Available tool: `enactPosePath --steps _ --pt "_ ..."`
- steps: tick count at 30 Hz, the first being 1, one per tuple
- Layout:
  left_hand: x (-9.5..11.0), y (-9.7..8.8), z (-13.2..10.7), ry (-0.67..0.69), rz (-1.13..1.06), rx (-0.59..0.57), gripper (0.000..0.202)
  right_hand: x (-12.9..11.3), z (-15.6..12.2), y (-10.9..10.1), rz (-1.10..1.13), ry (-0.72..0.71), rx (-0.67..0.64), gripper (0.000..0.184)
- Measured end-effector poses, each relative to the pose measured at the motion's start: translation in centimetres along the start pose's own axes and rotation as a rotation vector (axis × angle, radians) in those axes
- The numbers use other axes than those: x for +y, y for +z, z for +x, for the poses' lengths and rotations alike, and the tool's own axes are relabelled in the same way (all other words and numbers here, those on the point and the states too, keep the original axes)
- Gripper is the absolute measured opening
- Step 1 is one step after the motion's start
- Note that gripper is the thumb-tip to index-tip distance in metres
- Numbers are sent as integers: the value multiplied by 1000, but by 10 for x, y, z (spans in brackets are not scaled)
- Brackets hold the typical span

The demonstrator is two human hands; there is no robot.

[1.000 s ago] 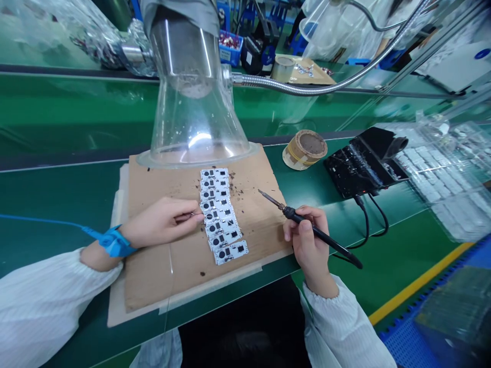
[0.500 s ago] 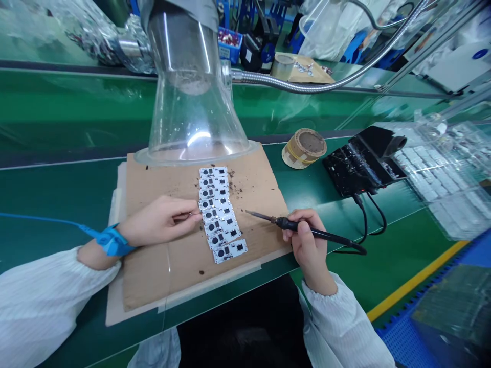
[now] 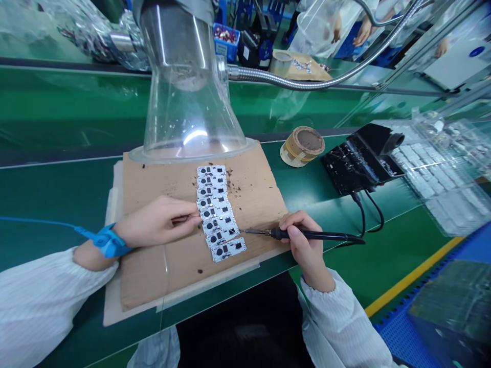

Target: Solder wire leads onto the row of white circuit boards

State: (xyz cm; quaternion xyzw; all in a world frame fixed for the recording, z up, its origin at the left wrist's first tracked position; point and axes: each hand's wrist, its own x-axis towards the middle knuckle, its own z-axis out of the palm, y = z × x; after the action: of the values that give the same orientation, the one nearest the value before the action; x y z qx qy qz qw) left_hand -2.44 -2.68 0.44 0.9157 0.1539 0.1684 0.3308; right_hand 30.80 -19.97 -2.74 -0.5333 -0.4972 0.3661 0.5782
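Observation:
A column of small white circuit boards (image 3: 215, 210) lies overlapping on a sheet of brown cardboard (image 3: 153, 276), the lowest board slightly apart from the others. My right hand (image 3: 305, 239) is closed around the black handle of a soldering iron (image 3: 284, 234). The iron's tip points left, at the right edge of the boards near the bottom of the column; whether it touches cannot be told. My left hand (image 3: 164, 220) rests on the cardboard with thumb and forefinger pinched at the boards' left edge. What sits between those fingertips is too small to make out.
Above the boards hangs a clear fume hood (image 3: 195, 117). A round tape-wrapped tin (image 3: 303, 146) and a black soldering station (image 3: 360, 158) stand to the right, beside clear plastic trays (image 3: 437, 179). A blue wrist strap (image 3: 111, 241) trails its cord leftward. Other people's hands (image 3: 362, 33) show at the back.
My right hand has tilted the soldering iron, bringing its tip down and left to the boards' right edge. My left hand keeps its place. More of the people behind has come into view.

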Motion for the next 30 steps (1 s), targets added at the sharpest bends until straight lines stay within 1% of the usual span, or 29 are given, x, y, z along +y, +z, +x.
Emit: enactPosePath --steps 5,13,20,30 --pt "-1 1 -1 -11 12 11 34 -2 1 1 -24 -9 -2 25" --pt "0 0 0 -14 20 8 34 0 1 0 -32 -25 -9 22" --pt "0 1 2 -5 17 16 34 -1 1 1 -48 -12 -2 25" --pt "-2 0 1 -33 8 -1 33 0 0 1 -67 4 16 27"
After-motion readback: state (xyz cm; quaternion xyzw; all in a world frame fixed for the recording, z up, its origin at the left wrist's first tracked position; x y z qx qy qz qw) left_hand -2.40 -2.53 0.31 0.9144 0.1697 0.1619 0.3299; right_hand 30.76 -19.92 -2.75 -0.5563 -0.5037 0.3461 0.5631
